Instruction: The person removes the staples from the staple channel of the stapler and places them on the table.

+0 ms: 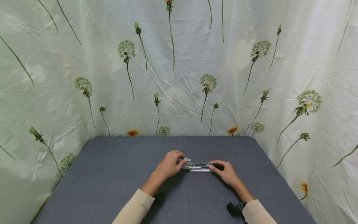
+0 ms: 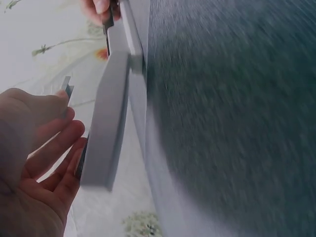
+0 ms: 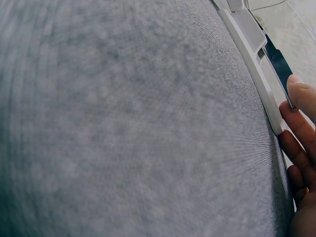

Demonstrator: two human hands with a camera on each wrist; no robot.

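Note:
A white and grey stapler (image 1: 200, 170) lies opened out on the table, its top arm (image 2: 106, 118) folded back to the left. My left hand (image 1: 171, 163) is at that folded arm. In the left wrist view, its thumb and a finger pinch a small metal strip (image 2: 68, 88) that looks like staples; the other fingers are close behind the arm, and contact there is hard to tell. At the other end, my right hand (image 1: 226, 173) pinches the dark end part (image 3: 280, 64) of the stapler between thumb and index finger. Its remaining fingers rest near the white base (image 3: 264, 94).
A grey cloth-covered table (image 1: 126, 174) spreads around both hands. A white curtain (image 1: 179, 77) printed with dandelions hangs behind and at both sides. Black wrist devices, one of them a strap (image 1: 236, 208), sit below the cream sleeves (image 1: 135, 207).

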